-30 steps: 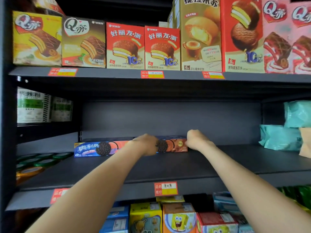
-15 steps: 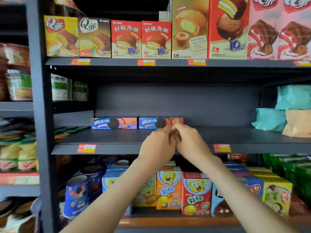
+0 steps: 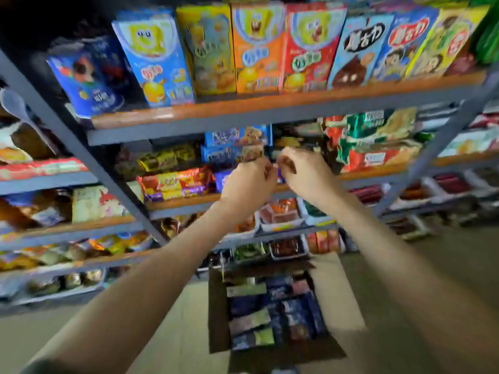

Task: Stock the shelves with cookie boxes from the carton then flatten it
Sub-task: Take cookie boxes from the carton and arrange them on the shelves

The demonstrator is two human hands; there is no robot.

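Observation:
The view is blurred. An open brown carton (image 3: 216,319) sits on the floor below my hands, and several dark blue cookie boxes (image 3: 275,311) lie inside it. My left hand (image 3: 248,182) and my right hand (image 3: 305,176) are held close together in mid-air in front of the lower shelves, well above the carton. Their fingers are loosely curled and nearly touch, and I see nothing held in either. The shelf with the two cookie boxes I placed is out of view.
Colourful cartoon snack boxes (image 3: 256,49) stand on the shelf at the top. Packed snack shelves (image 3: 175,182) run behind my hands. A grey shelf upright (image 3: 81,147) slants at the left. Tan floor (image 3: 172,336) surrounds the carton.
My hands let go of the cookie box on the shelf, came together and drew back. My view has swung down from that shelf to the lower shelves and the carton.

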